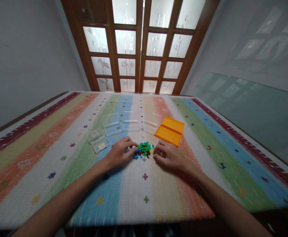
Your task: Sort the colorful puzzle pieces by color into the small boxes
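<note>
A heap of small flat plastic pieces [144,149], mostly green with blue, dark red and some yellow ones, lies on the striped tablecloth between my hands. At its left edge is my left hand [122,152], thumb and forefinger slightly apart, their tips at the pieces. My right hand [170,155] rests at the right edge with its fingers curled in and thumb and forefinger tips close together. Whatever those tips hold, if anything, is too small to make out. Beyond the left hand stands an open clear box [100,144] with a few yellow and white pieces inside.
Three more open clear boxes, a left one [113,129], a middle one [131,125] and a right one [149,127], form an arc behind the heap. An open orange case [170,130] lies beyond my right hand. The tablecloth [134,204] covers the table.
</note>
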Demonstrator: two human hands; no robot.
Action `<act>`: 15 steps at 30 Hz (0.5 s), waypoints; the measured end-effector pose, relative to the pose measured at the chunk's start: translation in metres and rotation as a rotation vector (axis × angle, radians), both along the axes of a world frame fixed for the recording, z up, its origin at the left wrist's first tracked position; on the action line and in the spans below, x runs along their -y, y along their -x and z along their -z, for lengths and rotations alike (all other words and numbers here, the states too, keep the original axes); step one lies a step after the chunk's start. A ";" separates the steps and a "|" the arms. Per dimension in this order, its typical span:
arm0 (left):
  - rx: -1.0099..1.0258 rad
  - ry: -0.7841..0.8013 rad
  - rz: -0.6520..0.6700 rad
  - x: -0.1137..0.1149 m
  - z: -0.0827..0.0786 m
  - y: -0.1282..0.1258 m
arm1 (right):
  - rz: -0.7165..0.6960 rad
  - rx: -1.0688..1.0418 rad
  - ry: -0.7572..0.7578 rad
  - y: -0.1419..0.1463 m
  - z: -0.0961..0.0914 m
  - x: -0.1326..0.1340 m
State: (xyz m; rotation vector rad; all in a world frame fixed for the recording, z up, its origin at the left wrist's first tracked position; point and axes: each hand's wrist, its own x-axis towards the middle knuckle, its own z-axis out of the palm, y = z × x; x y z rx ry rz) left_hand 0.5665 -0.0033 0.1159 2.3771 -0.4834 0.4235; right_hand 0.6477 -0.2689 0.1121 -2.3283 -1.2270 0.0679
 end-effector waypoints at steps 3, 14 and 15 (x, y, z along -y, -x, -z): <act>0.101 -0.031 -0.166 -0.029 -0.011 -0.012 | 0.003 0.007 -0.001 -0.001 0.001 0.000; 0.072 -0.281 -0.420 -0.083 -0.006 -0.047 | -0.002 0.037 -0.039 -0.003 0.003 0.001; 0.068 -0.271 -0.409 -0.080 -0.006 -0.048 | 0.004 0.039 -0.051 -0.004 0.003 0.001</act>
